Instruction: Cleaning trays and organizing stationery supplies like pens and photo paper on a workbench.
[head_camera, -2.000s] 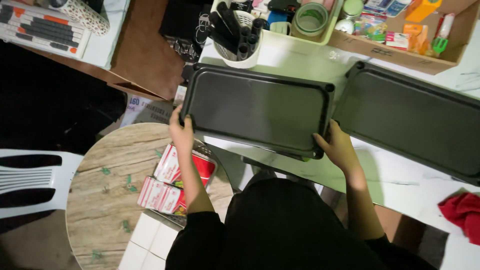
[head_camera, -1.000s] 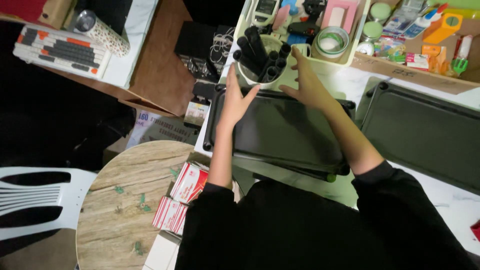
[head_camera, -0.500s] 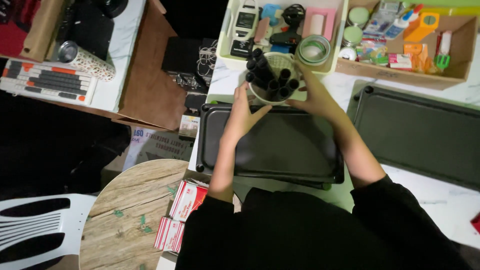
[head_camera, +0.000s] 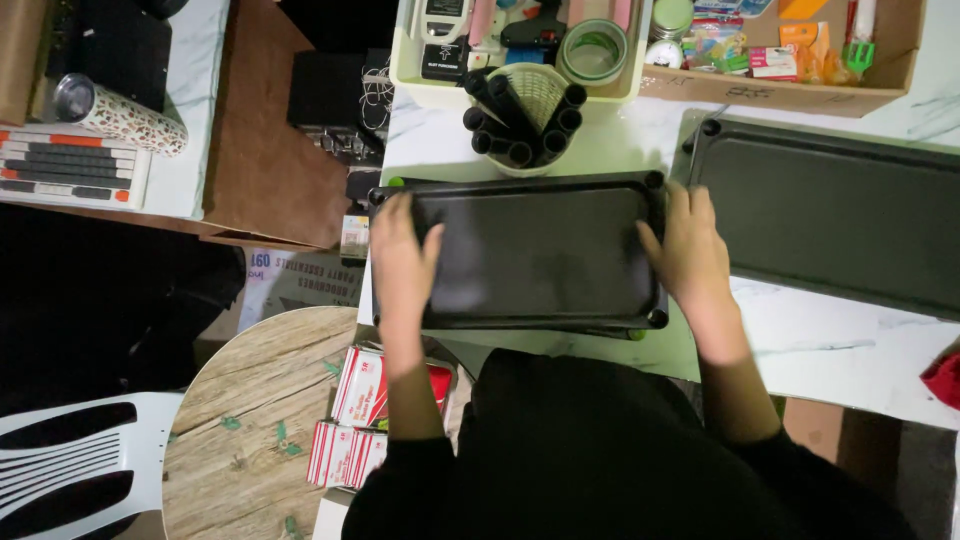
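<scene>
A black rectangular tray (head_camera: 540, 250) lies on the white marble-look table (head_camera: 800, 330) right in front of me. My left hand (head_camera: 402, 255) rests flat on the tray's left end, fingers spread. My right hand (head_camera: 688, 250) lies on its right end, fingers over the rim. Just beyond the tray stands a white mesh basket (head_camera: 527, 120) holding several black cylinders. Neither hand touches the basket.
A second black tray (head_camera: 840, 220) lies to the right. Behind are a pale green bin (head_camera: 520, 40) and a cardboard box (head_camera: 790, 60) with small items. Lower left stand a round wooden table (head_camera: 250, 430), red-and-white boxes (head_camera: 365, 400) and a white chair (head_camera: 70, 460).
Both hands have left the basket of black cylinders and come back down onto the two ends of the near tray. The basket now stands on the table beyond the tray.
</scene>
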